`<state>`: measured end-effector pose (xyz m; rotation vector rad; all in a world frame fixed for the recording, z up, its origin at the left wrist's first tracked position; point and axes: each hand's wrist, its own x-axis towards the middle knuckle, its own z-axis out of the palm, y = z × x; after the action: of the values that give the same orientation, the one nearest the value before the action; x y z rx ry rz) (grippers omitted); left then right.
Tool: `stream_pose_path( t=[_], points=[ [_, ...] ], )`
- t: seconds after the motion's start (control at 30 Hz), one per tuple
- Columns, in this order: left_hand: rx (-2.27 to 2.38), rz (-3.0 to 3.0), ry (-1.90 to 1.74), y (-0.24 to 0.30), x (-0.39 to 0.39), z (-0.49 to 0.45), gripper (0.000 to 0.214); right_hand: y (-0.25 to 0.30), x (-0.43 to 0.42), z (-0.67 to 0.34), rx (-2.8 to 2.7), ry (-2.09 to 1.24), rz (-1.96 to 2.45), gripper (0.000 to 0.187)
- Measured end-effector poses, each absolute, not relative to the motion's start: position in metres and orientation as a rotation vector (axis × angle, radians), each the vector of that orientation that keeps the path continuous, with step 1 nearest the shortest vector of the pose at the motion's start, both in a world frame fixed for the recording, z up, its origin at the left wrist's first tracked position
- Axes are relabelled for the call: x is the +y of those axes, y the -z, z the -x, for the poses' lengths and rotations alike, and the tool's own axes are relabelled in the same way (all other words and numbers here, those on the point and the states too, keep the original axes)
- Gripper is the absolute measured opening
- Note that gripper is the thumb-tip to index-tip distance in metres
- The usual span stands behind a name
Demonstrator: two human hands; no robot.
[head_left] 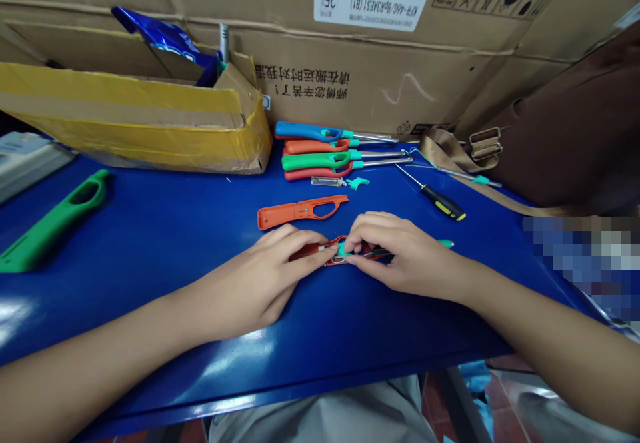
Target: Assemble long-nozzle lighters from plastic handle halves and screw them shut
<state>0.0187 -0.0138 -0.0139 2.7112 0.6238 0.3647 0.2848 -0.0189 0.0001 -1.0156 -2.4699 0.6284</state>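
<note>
An open orange lighter shell [306, 251] lies on the blue table between my two hands, with a teal piece [342, 249] and a thin pale wire in it. My left hand [265, 273] is closed over the shell's left end, its fingertips at the teal piece. From the other side my right hand [413, 256] pinches at the teal piece; exactly what sits between its fingertips is hidden. A dark rod runs under the right palm, and a teal tip [446, 243] shows beyond it. Just behind the hands lies the matching orange shell half [280, 216].
Several long lighters [315, 161] are stacked at the back, near a clear fuel tank [326, 181] and a teal trigger [358, 183]. A screwdriver [444, 203] lies right, a green shell [55, 223] left. A taped carton [200, 129] and brown bag [565, 116] border the table.
</note>
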Motion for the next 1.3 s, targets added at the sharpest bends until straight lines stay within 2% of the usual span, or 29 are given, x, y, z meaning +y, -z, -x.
stream_pose_path(
  t=[0.2, 0.63, 0.87, 1.07, 1.3],
  points=[
    [0.642, -2.767, -0.312, 0.015, -0.015, -0.018, 0.065, 0.001, -0.02, -0.286, -2.513, -0.61, 0.979, 0.001],
    [0.638, -2.846, -0.363, 0.016, -0.017, -0.019, 0.066, -0.002, -0.014, -0.289, -2.479, -0.663, 1.005, 0.003],
    [0.644, -2.853, -0.348, 0.015, -0.018, -0.017, 0.066, -0.006, -0.011, -0.294, -2.424, -0.884, 1.008, 0.007],
    [0.631, -2.871, -0.356, 0.015, -0.017, -0.017, 0.065, -0.005, -0.008, -0.298, -2.539, -0.736, 0.919, 0.006],
    [0.625, -2.853, -0.373, 0.014, -0.018, -0.018, 0.061, -0.006, -0.009, -0.3, -2.578, -0.722, 0.892, 0.007]
  ],
)
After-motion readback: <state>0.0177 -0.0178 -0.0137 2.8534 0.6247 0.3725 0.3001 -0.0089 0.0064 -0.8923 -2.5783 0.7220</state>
